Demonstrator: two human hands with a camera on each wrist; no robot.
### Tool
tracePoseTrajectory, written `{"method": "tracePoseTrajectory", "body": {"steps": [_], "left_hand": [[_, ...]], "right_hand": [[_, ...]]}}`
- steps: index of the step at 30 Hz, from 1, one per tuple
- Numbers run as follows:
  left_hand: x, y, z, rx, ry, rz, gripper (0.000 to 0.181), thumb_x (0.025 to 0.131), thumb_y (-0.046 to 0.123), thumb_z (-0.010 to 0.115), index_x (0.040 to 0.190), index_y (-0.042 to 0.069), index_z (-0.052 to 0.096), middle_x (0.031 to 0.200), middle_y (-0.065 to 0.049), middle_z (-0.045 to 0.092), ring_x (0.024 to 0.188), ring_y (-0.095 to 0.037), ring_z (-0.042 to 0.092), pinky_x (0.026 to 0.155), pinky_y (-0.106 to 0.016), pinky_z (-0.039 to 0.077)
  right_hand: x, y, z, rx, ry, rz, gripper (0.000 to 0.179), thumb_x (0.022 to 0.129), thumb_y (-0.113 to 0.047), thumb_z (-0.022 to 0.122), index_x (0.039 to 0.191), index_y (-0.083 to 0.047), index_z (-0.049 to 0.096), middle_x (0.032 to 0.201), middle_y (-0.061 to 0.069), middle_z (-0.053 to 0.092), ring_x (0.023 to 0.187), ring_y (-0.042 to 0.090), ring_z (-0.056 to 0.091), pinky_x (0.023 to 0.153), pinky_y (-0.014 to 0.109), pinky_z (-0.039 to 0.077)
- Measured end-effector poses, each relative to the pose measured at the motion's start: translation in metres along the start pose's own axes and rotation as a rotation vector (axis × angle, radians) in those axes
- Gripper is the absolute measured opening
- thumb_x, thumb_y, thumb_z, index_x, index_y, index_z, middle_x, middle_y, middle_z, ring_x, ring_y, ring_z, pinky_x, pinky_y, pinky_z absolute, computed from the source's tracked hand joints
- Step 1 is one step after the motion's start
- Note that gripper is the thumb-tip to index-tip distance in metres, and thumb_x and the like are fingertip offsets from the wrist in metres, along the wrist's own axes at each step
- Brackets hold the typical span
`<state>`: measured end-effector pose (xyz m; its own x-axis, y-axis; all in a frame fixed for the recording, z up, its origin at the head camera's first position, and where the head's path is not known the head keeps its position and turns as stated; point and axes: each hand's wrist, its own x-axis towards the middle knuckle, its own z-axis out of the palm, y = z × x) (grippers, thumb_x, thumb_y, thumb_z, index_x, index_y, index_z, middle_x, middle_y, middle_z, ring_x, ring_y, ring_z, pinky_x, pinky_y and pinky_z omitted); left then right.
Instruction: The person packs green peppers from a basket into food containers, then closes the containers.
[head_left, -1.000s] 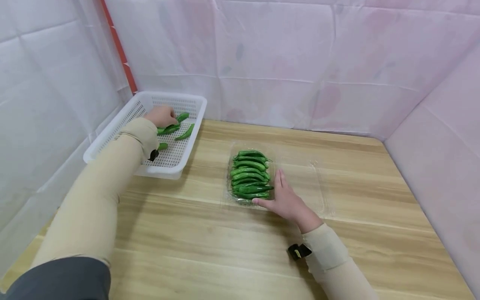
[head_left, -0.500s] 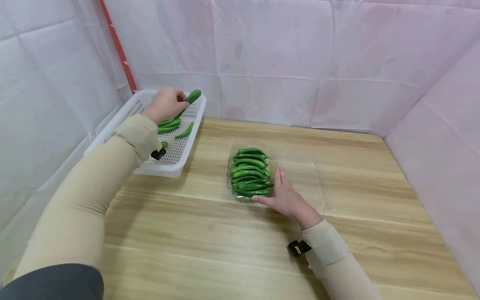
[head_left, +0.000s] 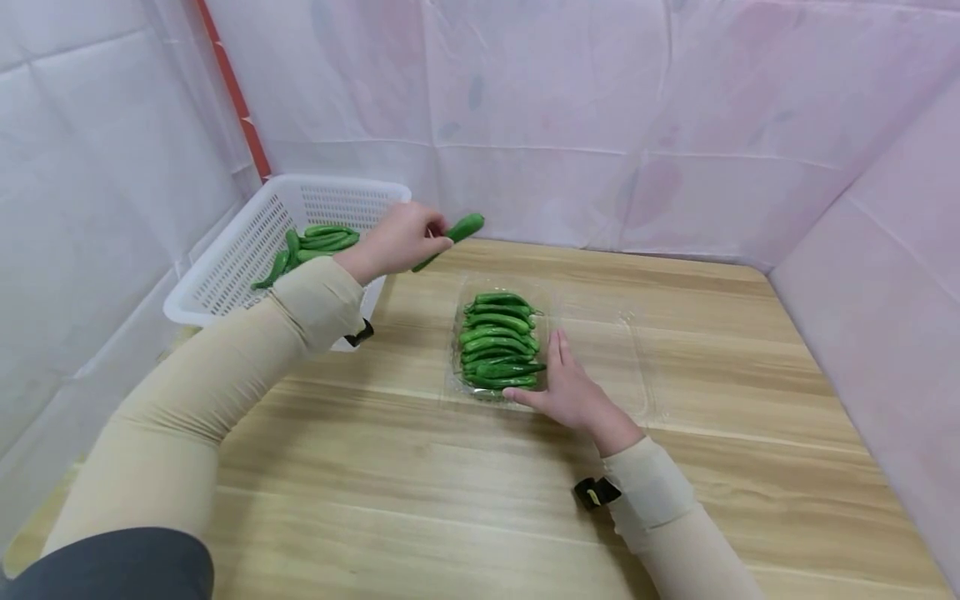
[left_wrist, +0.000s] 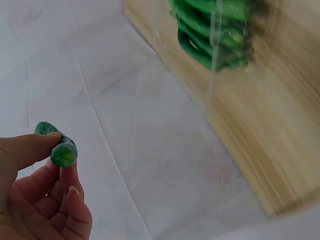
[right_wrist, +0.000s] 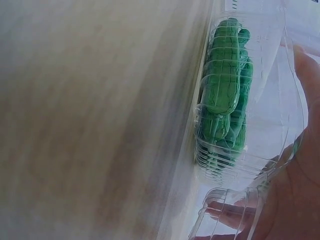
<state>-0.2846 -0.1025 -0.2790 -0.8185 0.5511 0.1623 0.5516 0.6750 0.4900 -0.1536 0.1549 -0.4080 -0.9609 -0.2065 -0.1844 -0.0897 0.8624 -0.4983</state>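
Note:
In the head view my left hand (head_left: 396, 240) pinches a green pepper (head_left: 467, 225) between thumb and fingers, in the air just right of the white basket. The left wrist view shows this pepper (left_wrist: 64, 154) nearly end-on, at the fingertips. At the middle of the table, several green peppers (head_left: 498, 342) lie side by side in a clear plastic box (head_left: 456, 385). My right hand (head_left: 573, 400) rests at the box's right near corner, fingers straight along its side and thumb on the near edge. The right wrist view shows this hand (right_wrist: 295, 195) against the clear plastic wall.
The white perforated basket (head_left: 217, 287) stands at the back left, with several more green peppers (head_left: 322, 237) inside, partly behind my left forearm. The box's clear lid (head_left: 600, 350) lies folded open to the right on the wooden table (head_left: 420, 500). Cloth walls (head_left: 540, 108) border the table.
My left hand has lifted a green pepper out of the basket and carried it right, past the basket's rim. The right hand has stayed at the box.

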Motion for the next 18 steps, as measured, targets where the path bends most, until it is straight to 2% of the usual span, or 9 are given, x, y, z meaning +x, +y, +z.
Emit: {"method": "tracePoseTrajectory", "body": {"steps": [6, 12, 18], "left_hand": [[-0.001, 0.015, 0.022, 0.012, -0.059, 0.065, 0.014, 0.090, 0.015, 0.061, 0.094, 0.003, 0.067, 0.091, -0.009, 0.066, 0.080, -0.019, 0.060, 0.074, -0.032, 0.049], [-0.006, 0.026, 0.048, 0.132, -0.166, 0.088, 0.014, 0.091, 0.019, 0.061, 0.093, 0.007, 0.068, 0.088, -0.002, 0.066, 0.076, -0.014, 0.059, 0.070, -0.029, 0.049], [-0.010, 0.034, 0.078, 0.267, -0.252, 0.155, 0.013, 0.089, 0.019, 0.063, 0.080, 0.010, 0.064, 0.075, 0.001, 0.060, 0.067, -0.013, 0.051, 0.062, -0.028, 0.045]], "right_hand": [[0.000, 0.000, 0.001, -0.002, -0.003, 0.003, 0.119, 0.077, -0.066, 0.058, 0.144, 0.005, -0.012, 0.150, 0.025, -0.014, 0.136, 0.044, 0.004, 0.105, 0.055, 0.021], [0.001, -0.002, -0.001, 0.001, -0.008, 0.005, 0.119, 0.078, -0.065, 0.059, 0.144, 0.006, -0.011, 0.150, 0.025, -0.014, 0.136, 0.043, 0.003, 0.106, 0.054, 0.020], [0.000, -0.002, -0.001, 0.008, -0.008, 0.006, 0.118, 0.079, -0.063, 0.060, 0.144, 0.005, -0.010, 0.150, 0.025, -0.014, 0.137, 0.042, 0.001, 0.106, 0.054, 0.019]]}}
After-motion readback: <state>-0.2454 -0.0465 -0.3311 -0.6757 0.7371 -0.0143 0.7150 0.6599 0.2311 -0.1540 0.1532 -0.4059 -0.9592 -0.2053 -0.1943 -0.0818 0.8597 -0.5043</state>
